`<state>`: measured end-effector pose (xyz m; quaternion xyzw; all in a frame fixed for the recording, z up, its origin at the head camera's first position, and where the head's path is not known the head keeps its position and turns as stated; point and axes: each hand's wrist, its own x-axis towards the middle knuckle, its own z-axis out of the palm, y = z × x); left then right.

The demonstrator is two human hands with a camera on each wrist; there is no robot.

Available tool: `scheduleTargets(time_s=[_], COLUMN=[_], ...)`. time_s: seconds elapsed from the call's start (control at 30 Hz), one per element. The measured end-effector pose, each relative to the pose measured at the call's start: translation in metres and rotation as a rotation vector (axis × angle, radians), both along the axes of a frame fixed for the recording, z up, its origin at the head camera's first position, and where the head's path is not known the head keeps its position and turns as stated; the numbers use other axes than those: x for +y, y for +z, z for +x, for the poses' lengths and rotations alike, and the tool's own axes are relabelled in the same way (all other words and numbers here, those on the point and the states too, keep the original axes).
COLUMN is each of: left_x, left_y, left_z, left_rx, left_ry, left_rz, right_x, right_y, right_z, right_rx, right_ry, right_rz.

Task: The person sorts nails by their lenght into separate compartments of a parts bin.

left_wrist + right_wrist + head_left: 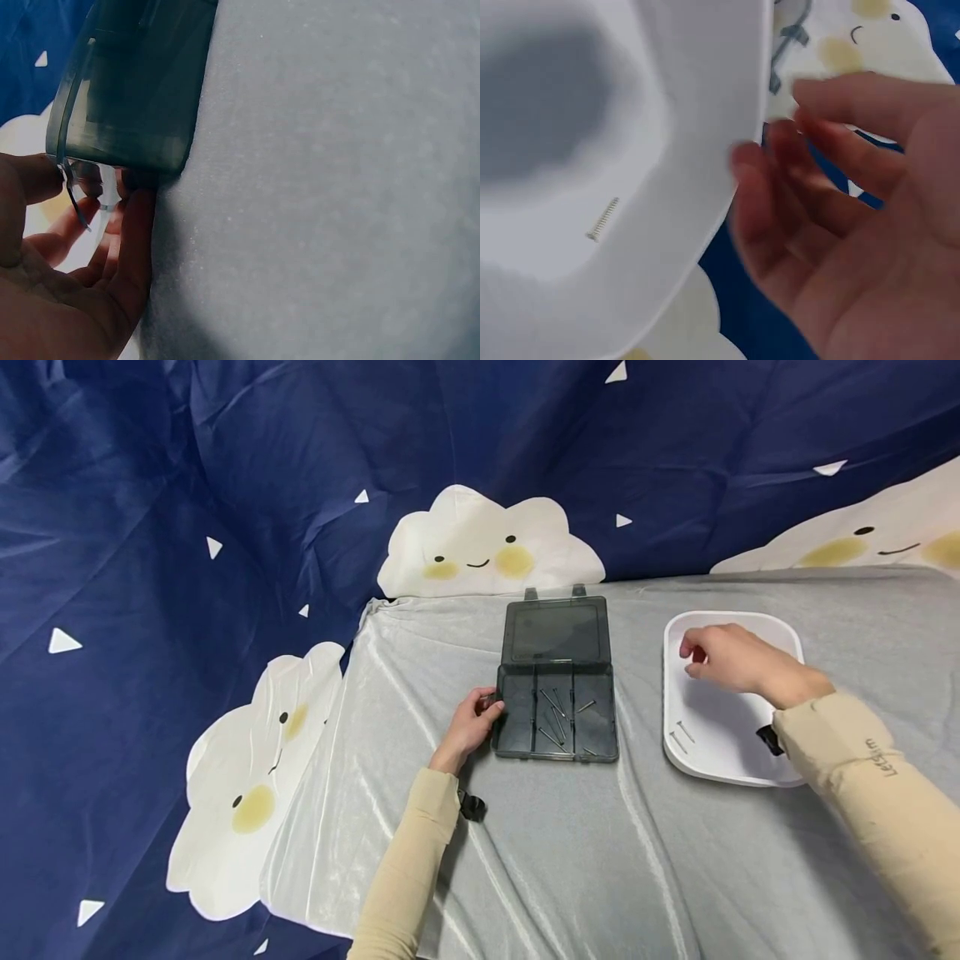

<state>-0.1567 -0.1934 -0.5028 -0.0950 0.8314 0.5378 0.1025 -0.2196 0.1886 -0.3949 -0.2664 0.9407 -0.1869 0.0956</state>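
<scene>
A smoky grey see-through compartment box [517, 739] lies on the grey cloth, its lid [557, 631] laid back. Several screws [555, 717] lie in the middle compartment, two more [587, 706] in the right one. At the box's left wall, my left hand [470, 722] grips the edge, thumb on top; the left wrist view shows its fingers below the rim. My right hand [731, 662] hovers over a white tray [671, 693], fingers loosely bent, and nothing shows between them in the right wrist view [840, 187]. Two screws [682, 737] lie at the tray's near left corner.
Grey velvety cloth [555, 843] with folds covers the table. Behind and to the left hangs a dark blue sheet [300, 460] printed with white clouds [487, 539] and small triangles. Cloth separates the box from the tray. Beige sleeves cover both forearms.
</scene>
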Motion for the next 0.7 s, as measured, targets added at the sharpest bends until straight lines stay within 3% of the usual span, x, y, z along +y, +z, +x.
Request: scheduleTargets(time_s=[0.2,0.37,0.43,0.63,0.7], left_x=[0.000,-0.001,0.001,0.001,0.000], left_y=[0.000,-0.001,0.006,0.006,0.000], left_z=[0.000,0.000,0.002,0.002,0.000], left_rx=[-0.003,0.003,0.003,0.002,0.005], left_ry=[-0.001,-0.001,-0.004,-0.002,-0.002], left_rz=[0.002,0.011,0.013,0.004,0.002], right_x=[0.002,-0.003,-0.004,-0.006,-0.006], right_y=[-0.023,-0.034,-0.036,-0.042,-0.045], right_z=[0.009,0.018,0.020,0.021,0.022], right_rx=[-0.199,-0.322,-0.336,-0.321,-0.324], right_ry=[0.075,0.087,0.086,0.093,0.095], right_rz=[0.066,0.095,0.104,0.124,0.131])
